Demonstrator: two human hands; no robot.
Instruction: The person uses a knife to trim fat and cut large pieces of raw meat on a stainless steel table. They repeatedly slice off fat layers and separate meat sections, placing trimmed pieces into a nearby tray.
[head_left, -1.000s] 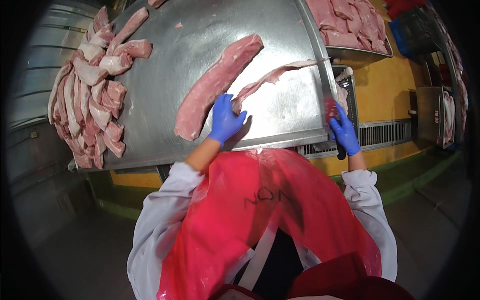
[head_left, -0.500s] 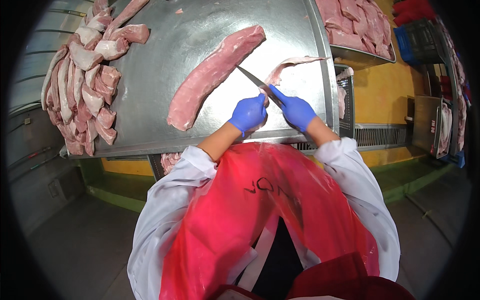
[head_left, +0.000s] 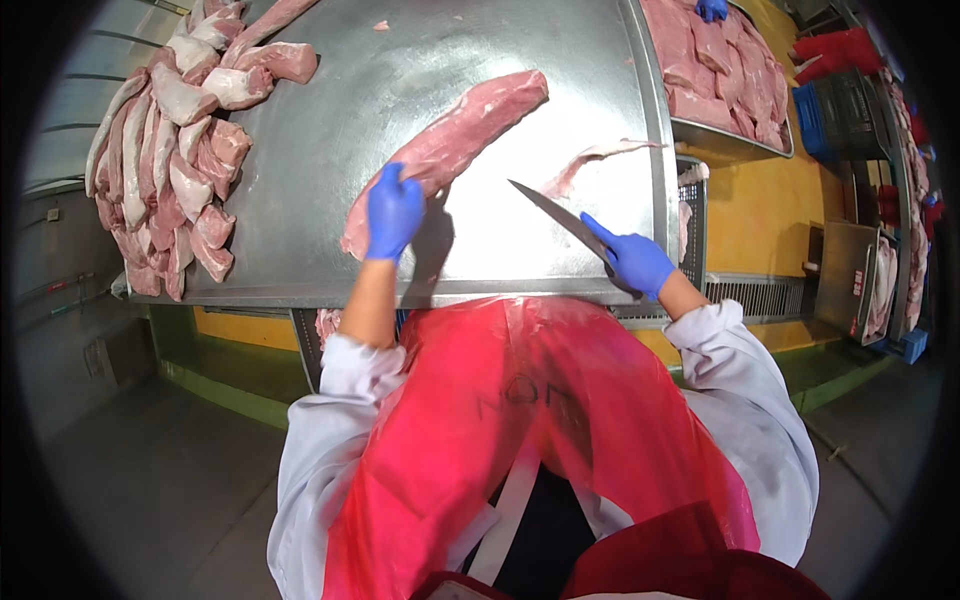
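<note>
A long pink pork loin (head_left: 470,130) lies slantwise on the metal table (head_left: 560,240). My blue-gloved left hand (head_left: 394,212) is over its near end, fingers curled round the meat, with the fingertips partly hidden. My right hand (head_left: 638,262), also gloved in blue, is closed on the handle of a knife (head_left: 555,212). The long blade points up and left, apart from the loin. Beyond the blade, a thin pale strip of trimmings (head_left: 595,160) rests on the metal near the table's right edge.
Untrimmed pork pieces (head_left: 170,150) are heaped at the table's left. Past the right edge stand a metal tub of trimmed loins (head_left: 715,70) and a dark crate (head_left: 692,225). Another person's blue-gloved hand (head_left: 711,10) reaches into the tub. A small scrap (head_left: 381,26) lies far off.
My left hand has let go of the trimmings and moved left onto the loin's near end. The right hand, with the knife, has drawn right and nearer. Another person's hand has appeared over the tub.
</note>
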